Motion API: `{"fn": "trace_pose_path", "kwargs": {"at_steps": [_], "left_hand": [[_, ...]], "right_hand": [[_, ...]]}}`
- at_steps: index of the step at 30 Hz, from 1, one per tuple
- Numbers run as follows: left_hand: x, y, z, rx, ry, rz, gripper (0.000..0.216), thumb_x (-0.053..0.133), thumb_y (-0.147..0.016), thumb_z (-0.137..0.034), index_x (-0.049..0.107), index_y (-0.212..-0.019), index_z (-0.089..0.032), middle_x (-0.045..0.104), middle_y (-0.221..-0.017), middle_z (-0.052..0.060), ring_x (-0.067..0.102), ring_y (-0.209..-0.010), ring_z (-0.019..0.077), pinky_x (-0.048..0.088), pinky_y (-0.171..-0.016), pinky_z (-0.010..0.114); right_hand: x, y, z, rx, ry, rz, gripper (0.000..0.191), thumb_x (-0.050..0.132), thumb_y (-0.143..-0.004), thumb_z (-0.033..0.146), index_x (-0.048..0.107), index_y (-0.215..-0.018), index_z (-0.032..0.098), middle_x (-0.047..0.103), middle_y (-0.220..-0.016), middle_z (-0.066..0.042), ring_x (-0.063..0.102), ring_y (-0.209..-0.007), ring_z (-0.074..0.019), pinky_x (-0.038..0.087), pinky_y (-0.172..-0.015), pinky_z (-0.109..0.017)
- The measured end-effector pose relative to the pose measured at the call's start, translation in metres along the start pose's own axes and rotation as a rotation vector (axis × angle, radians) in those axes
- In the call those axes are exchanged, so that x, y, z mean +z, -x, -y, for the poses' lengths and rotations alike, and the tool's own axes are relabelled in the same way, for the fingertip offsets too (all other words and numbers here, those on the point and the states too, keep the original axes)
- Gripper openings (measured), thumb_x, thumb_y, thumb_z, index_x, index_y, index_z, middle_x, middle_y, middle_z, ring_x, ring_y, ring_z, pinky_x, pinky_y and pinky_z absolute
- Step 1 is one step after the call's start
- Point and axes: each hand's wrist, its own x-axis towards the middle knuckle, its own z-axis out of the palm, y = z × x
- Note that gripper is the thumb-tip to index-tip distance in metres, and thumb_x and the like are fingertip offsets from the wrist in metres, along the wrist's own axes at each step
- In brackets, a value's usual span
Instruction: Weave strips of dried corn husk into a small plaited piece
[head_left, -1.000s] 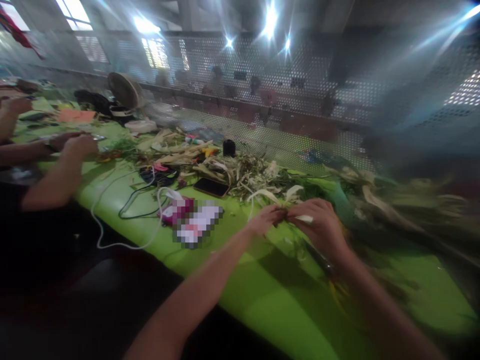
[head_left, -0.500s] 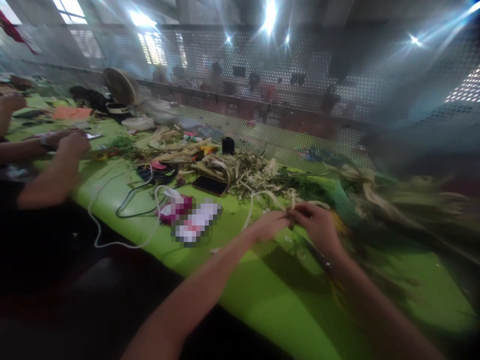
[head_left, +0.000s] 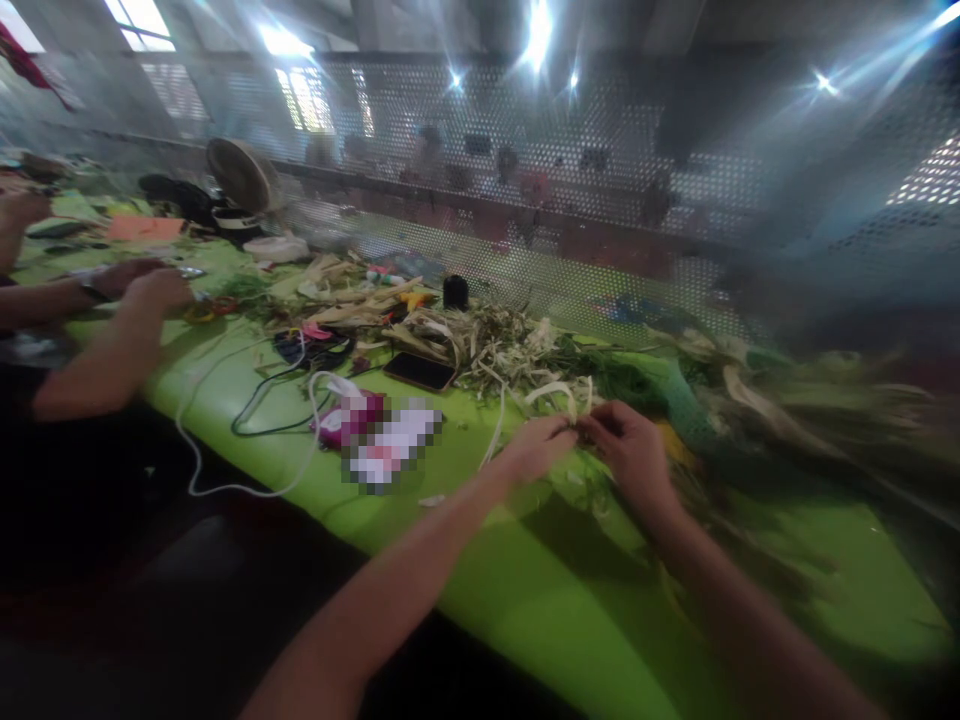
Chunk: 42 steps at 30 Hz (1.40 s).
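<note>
Over the near side of the green table (head_left: 555,590), my left hand (head_left: 538,450) and my right hand (head_left: 630,445) meet with their fingertips pinched together. Between them is a pale, flat strip of dried plant fibre (head_left: 553,388), which curls up in a loop above the fingers. One short end sticks up by my right fingertips. The exact knot or crossing under the fingers is too small and blurred to make out. Another pale strip (head_left: 495,425) slants down to the left of my left hand.
Behind my hands lies a heap of dried strips (head_left: 517,345). To the left are a dark phone (head_left: 420,370), a magenta tissue pack (head_left: 349,418), a white cable (head_left: 247,490) and a black cylinder (head_left: 455,292). A co-worker's hands (head_left: 154,287) are further left.
The pale strip's loop has changed shape and now arches closer to my fingertips. Both hands stay pinched together in nearly the same place. The co-worker's hands have shifted slightly right.
</note>
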Motion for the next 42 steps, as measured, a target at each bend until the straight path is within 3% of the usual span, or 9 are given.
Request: {"fn": "trace_pose_path", "kwargs": {"at_steps": [4, 7, 12, 15, 18, 22, 31, 36, 42], "left_hand": [[0.000, -0.005, 0.008, -0.011, 0.253, -0.068, 0.024, 0.050, -0.085, -0.037, 0.061, -0.083, -0.015, 0.054, -0.076, 0.000, 0.047, -0.071, 0.0117, 0.036, -0.064, 0.026], [-0.002, -0.006, 0.012, -0.046, 0.390, -0.104, 0.025, 0.053, -0.083, -0.038, 0.062, -0.082, -0.015, 0.055, -0.075, 0.000, 0.046, -0.069, 0.0108, 0.036, -0.063, 0.025], [-0.001, -0.006, 0.011, -0.074, 0.462, -0.119, 0.025, 0.057, -0.080, -0.039, 0.066, -0.084, -0.016, 0.059, -0.079, 0.001, 0.050, -0.071, 0.0113, 0.036, -0.065, 0.025], [-0.001, -0.007, 0.012, -0.104, 0.483, -0.113, 0.024, 0.057, -0.079, -0.037, 0.066, -0.083, -0.014, 0.059, -0.078, 0.001, 0.050, -0.071, 0.0111, 0.036, -0.064, 0.024], [-0.001, -0.010, 0.015, -0.162, 0.507, -0.130, 0.022, 0.058, -0.077, -0.034, 0.065, -0.084, -0.014, 0.058, -0.077, 0.001, 0.050, -0.069, 0.0106, 0.037, -0.063, 0.024], [0.000, -0.012, 0.022, -0.149, 0.443, -0.098, 0.022, 0.056, -0.080, -0.033, 0.065, -0.085, -0.014, 0.060, -0.080, 0.003, 0.050, -0.068, 0.0107, 0.038, -0.062, 0.024], [-0.003, -0.003, 0.015, 0.020, -0.124, -0.002, 0.028, 0.051, -0.085, -0.034, 0.067, -0.095, -0.014, 0.066, -0.087, 0.006, 0.055, -0.080, 0.0176, 0.043, -0.073, 0.029], [-0.004, 0.000, -0.001, -0.025, -0.325, 0.033, 0.025, 0.043, -0.085, -0.031, 0.063, -0.082, -0.016, 0.058, -0.075, 0.002, 0.049, -0.071, 0.0151, 0.036, -0.065, 0.027], [-0.005, 0.002, -0.002, 0.014, -0.331, 0.074, 0.027, 0.044, -0.083, -0.035, 0.056, -0.068, -0.016, 0.047, -0.061, 0.000, 0.042, -0.063, 0.0133, 0.031, -0.057, 0.026]], "right_hand": [[0.003, 0.002, 0.001, -0.021, -0.102, -0.084, 0.030, 0.074, -0.072, 0.042, 0.061, -0.089, 0.020, 0.062, -0.072, 0.001, 0.053, -0.061, -0.0140, 0.042, -0.056, -0.025], [0.004, 0.002, 0.002, -0.004, -0.092, -0.087, 0.027, 0.075, -0.071, 0.042, 0.059, -0.076, 0.021, 0.059, -0.067, 0.002, 0.051, -0.060, -0.0132, 0.042, -0.056, -0.026], [0.006, -0.004, -0.005, 0.274, -0.363, 0.146, 0.033, 0.072, -0.072, 0.051, 0.070, -0.083, 0.019, 0.068, -0.076, -0.003, 0.061, -0.069, -0.0172, 0.048, -0.061, -0.029], [0.007, -0.004, -0.005, 0.343, -0.527, 0.062, 0.037, 0.078, -0.066, 0.047, 0.072, -0.091, 0.019, 0.071, -0.082, -0.004, 0.063, -0.070, -0.0180, 0.051, -0.065, -0.031], [0.004, 0.000, 0.000, 0.231, -0.408, -0.053, 0.030, 0.078, -0.067, 0.042, 0.072, -0.085, 0.019, 0.071, -0.080, -0.004, 0.060, -0.066, -0.0168, 0.049, -0.062, -0.030], [-0.003, 0.002, 0.002, -0.061, -0.126, -0.027, 0.017, 0.072, -0.075, 0.034, 0.072, -0.085, 0.020, 0.071, -0.084, -0.004, 0.061, -0.073, -0.0182, 0.048, -0.065, -0.030], [-0.005, 0.000, -0.002, -0.392, 0.223, 0.066, 0.012, 0.063, -0.087, 0.031, 0.071, -0.086, 0.023, 0.068, -0.089, -0.005, 0.061, -0.080, -0.0183, 0.047, -0.070, -0.030], [-0.003, -0.002, -0.007, -0.211, 0.121, 0.099, 0.020, 0.068, -0.083, 0.039, 0.071, -0.079, 0.020, 0.065, -0.074, -0.002, 0.057, -0.067, -0.0159, 0.042, -0.061, -0.028], [-0.004, -0.010, -0.007, 0.099, -0.206, 0.115, 0.043, 0.086, -0.057, 0.042, 0.062, -0.083, 0.018, 0.064, -0.072, 0.000, 0.058, -0.064, -0.0145, 0.048, -0.060, -0.027]]}}
